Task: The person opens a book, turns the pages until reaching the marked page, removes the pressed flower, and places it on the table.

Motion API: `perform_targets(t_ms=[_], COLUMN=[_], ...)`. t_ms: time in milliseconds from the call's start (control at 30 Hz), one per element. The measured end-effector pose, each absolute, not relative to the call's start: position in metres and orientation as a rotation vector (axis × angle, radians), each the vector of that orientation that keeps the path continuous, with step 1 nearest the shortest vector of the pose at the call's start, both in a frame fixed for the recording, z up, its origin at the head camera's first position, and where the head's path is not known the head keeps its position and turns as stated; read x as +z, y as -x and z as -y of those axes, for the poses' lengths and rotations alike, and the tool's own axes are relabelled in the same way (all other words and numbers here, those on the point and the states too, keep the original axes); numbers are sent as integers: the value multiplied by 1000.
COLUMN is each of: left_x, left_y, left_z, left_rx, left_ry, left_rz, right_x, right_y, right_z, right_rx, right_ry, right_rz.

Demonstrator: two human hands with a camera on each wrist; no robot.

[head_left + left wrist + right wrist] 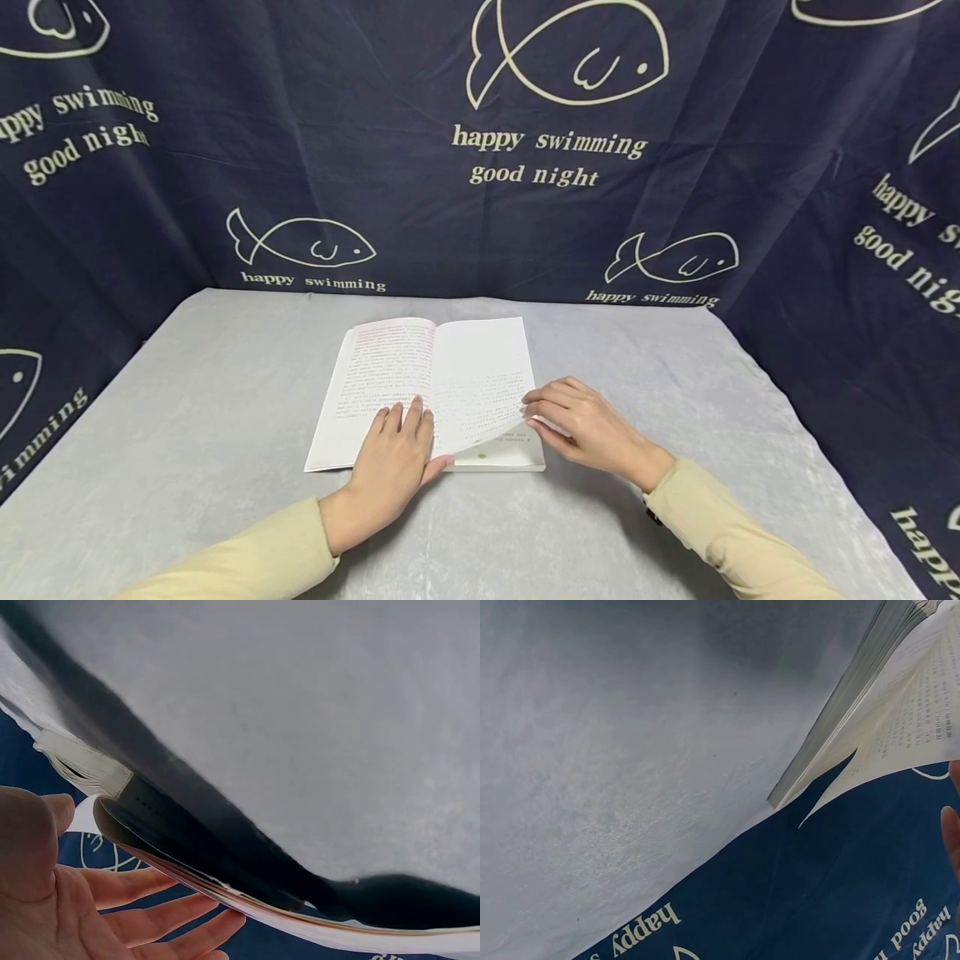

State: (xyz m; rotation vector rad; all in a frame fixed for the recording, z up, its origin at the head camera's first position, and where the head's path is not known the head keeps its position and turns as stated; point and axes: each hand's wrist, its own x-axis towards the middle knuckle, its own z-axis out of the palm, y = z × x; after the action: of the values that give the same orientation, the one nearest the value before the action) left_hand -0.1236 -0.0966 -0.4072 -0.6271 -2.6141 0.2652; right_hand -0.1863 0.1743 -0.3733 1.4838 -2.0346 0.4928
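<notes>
An open book (386, 358) with printed text lies on the table in the head view. My left hand (393, 467) rests with extended fingers on the lower part of its left page, thumb by the spine. At the right edge, my right hand (588, 425) pinches a page (480, 367) between thumb and fingers. That page's lower corner is lifted, baring a page with green marks (483, 456) beneath. In the right wrist view the raised page (911, 712) curves away from the page block (832, 727); only fingertips (950, 825) show at the edge.
A grey cloth covers the table (187, 433). Around its back and sides hangs a dark blue curtain (420, 200) with white fish outlines and lettering. Pale sleeves (255, 550) cover both forearms.
</notes>
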Motion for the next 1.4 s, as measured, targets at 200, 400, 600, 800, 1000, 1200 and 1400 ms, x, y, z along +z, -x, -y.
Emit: perform_targets(t_ms=[200, 400, 600, 800, 1000, 1200, 1400], left_x=[-407, -406, -405, -406, -407, -405, -403], left_y=[124, 124, 124, 125, 125, 126, 127], left_z=[97, 98, 98, 99, 101, 101, 102], left_rx=[216, 172, 125, 88, 59, 77, 64], left_ry=[631, 643, 618, 624, 642, 641, 638], left_rz=[2591, 2568, 2572, 2555, 2519, 2523, 2483], right_x=[-373, -373, -371, -372, -376, -379, -383], right_y=[185, 186, 187, 187, 186, 184, 181], right_z=[-177, -179, -180, -181, -183, -184, -185], right_rx=[471, 461, 465, 452, 422, 396, 350], right_ry=[-1461, -1435, -1397, -1386, -1397, -1415, -1430], right_rz=[2080, 2103, 2118, 2128, 2165, 2238, 2330])
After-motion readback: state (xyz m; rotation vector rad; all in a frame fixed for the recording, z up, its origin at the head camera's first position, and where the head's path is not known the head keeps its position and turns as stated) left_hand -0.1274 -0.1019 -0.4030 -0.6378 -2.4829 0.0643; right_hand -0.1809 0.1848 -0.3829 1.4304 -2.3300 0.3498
